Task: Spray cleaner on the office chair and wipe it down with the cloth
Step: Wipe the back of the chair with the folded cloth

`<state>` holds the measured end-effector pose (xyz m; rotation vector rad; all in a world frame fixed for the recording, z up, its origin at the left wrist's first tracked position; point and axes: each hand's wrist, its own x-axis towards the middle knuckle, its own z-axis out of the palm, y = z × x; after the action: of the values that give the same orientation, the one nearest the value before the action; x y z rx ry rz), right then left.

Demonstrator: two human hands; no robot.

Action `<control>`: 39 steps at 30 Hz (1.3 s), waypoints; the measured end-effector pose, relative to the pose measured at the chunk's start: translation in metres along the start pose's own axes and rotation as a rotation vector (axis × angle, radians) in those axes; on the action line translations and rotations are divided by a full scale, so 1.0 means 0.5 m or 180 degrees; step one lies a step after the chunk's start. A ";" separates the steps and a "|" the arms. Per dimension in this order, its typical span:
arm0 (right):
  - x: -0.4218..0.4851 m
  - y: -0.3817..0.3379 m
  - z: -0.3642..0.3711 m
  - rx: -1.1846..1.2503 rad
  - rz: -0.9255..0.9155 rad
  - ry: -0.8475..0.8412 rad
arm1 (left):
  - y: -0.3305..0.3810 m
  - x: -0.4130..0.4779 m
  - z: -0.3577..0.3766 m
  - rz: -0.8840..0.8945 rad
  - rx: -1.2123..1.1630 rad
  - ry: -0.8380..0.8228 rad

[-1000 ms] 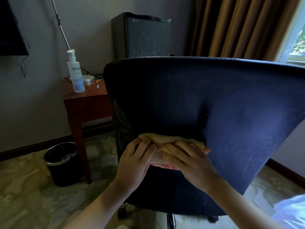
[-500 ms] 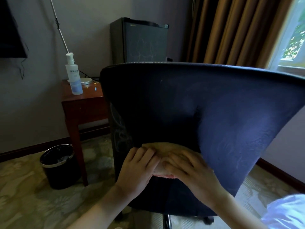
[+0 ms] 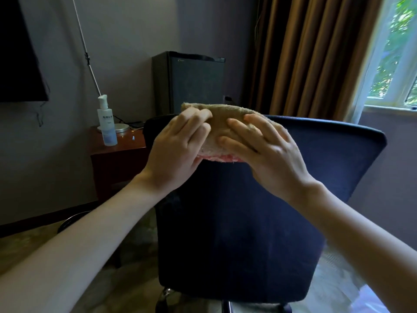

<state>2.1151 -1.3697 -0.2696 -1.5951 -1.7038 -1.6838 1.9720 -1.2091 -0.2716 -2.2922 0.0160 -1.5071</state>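
The office chair stands with its dark blue backrest facing me. A folded tan cloth with a pink underside lies on the backrest's top edge, left of centre. My left hand rests on the cloth's left part with fingers laid over it. My right hand presses its right part with fingers spread and fairly straight. Both thumbs are hidden. The white spray bottle stands upright on the wooden side table to the left, away from both hands.
A black mini fridge stands behind the chair, brown curtains and a window to the right. A dark bin sits on the floor by the table. A thin pole leans on the wall.
Both hands slid the cloth up the backrest from its lower middle to the top edge. The view lifted with them.
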 end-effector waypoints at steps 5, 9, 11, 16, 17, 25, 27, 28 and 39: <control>-0.031 0.004 0.030 0.0090 -0.0004 0.0098 | 0.013 -0.027 0.039 -0.0058 -0.0191 0.0040; -0.075 0.000 0.061 0.0215 -0.0099 0.0111 | 0.026 -0.067 0.069 0.0010 -0.0185 -0.0053; -0.108 -0.003 0.078 0.0269 -0.0151 0.0056 | 0.037 -0.091 0.090 0.0005 -0.0294 -0.0113; -0.155 -0.017 0.102 0.0247 -0.0133 -0.0052 | 0.059 -0.125 0.136 -0.0053 -0.0460 0.0073; -0.163 -0.020 0.105 0.0233 -0.0139 -0.0085 | 0.062 -0.131 0.142 -0.0046 -0.0471 0.0107; -0.220 -0.048 0.118 0.0119 -0.0084 -0.0203 | 0.083 -0.183 0.184 0.0067 -0.0479 0.0095; -0.231 -0.053 0.122 0.0117 -0.0084 -0.0199 | 0.088 -0.192 0.190 0.0091 -0.0495 0.0097; -0.235 -0.054 0.123 0.0116 -0.0084 -0.0192 | 0.089 -0.196 0.193 0.0102 -0.0515 0.0110; -0.279 -0.070 0.139 0.0124 -0.0085 -0.0256 | 0.106 -0.232 0.218 0.0147 -0.0574 0.0201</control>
<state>2.1710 -1.3715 -0.4192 -1.6503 -1.7925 -1.6091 2.0306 -1.1972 -0.4286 -2.3631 0.2295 -1.6126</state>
